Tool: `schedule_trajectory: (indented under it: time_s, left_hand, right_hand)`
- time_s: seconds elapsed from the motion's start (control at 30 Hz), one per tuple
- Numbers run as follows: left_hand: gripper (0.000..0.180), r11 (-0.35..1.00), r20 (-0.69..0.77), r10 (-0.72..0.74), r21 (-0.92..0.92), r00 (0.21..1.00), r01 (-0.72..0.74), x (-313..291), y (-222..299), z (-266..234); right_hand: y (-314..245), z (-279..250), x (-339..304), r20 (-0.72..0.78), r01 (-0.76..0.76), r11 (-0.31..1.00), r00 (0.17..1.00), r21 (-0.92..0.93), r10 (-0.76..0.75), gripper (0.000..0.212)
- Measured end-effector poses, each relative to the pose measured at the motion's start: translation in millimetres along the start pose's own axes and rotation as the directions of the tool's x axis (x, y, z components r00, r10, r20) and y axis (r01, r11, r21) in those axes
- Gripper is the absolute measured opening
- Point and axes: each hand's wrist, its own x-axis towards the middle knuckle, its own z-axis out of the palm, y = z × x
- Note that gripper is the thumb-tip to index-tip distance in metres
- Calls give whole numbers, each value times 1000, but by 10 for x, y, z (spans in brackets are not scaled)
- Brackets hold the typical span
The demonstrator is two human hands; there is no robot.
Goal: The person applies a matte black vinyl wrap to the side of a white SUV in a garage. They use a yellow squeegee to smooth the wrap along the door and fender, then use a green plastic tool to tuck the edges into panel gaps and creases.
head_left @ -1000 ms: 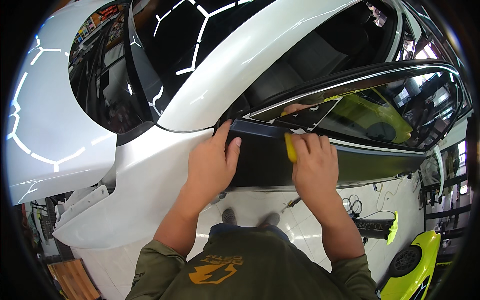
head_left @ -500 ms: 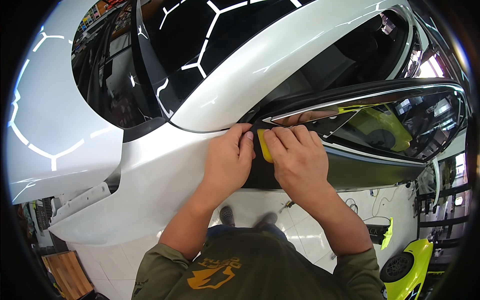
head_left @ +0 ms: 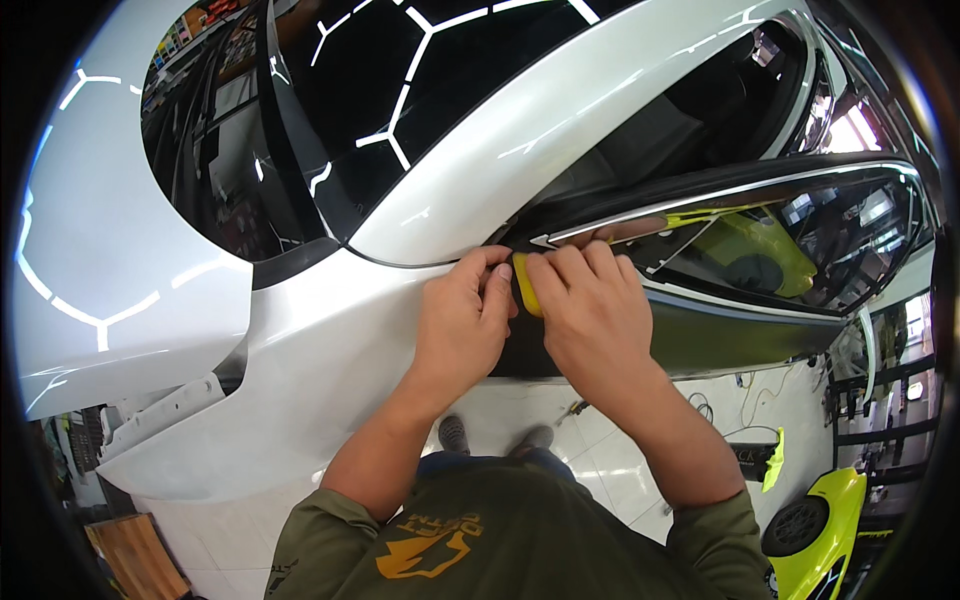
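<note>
A yellow squeegee is gripped in my right hand, its flat edge against the front end of the dark car door. The door stands open, with a chrome strip under its window. Just left of the squeegee, my left hand is closed in a pinch at the door's front edge, beside the white fender. What lies between its thumb and fingers is hidden. The two hands are close together, with the squeegee between them.
A white hood is raised at left, near the dark windshield. The white roof pillar arches over the door opening. Behind me on the tiled floor are a yellow-green car part with a wheel, a wooden box and loose cables.
The squeegee has shifted slightly left and up, closer to my left hand, and tilted a little. My left hand stays at the door's front edge. The whole view has moved slightly.
</note>
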Motion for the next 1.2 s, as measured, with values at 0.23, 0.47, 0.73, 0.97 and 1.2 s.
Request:
schedule_trajectory:
  time_s: [0.23, 0.47, 0.73, 0.97, 1.2]
  left_hand:
    - [19, 860, -16, 276, 451, 961, -239, 108, 88, -42]
    - [17, 696, 31, 329, 668, 944, -265, 241, 225, 80]
    - [10, 491, 24, 396, 839, 918, -233, 202, 300, 150]
    - [37, 345, 145, 434, 885, 889, -313, 67, 373, 244]
    - [47, 390, 170, 409, 856, 897, -339, 174, 346, 193]
  right_hand:
    - [64, -81, -171, -13, -45, 993, 999, 113, 47, 19]
    - [253, 36, -341, -148, 105, 993, 984, 50, -97, 25]
    - [291, 126, -358, -199, 121, 984, 976, 129, -94, 26]
    - [340, 238, -417, -281, 137, 979, 956, 151, -90, 23]
    - [351, 201, -432, -254, 149, 976, 962, 160, -105, 23]
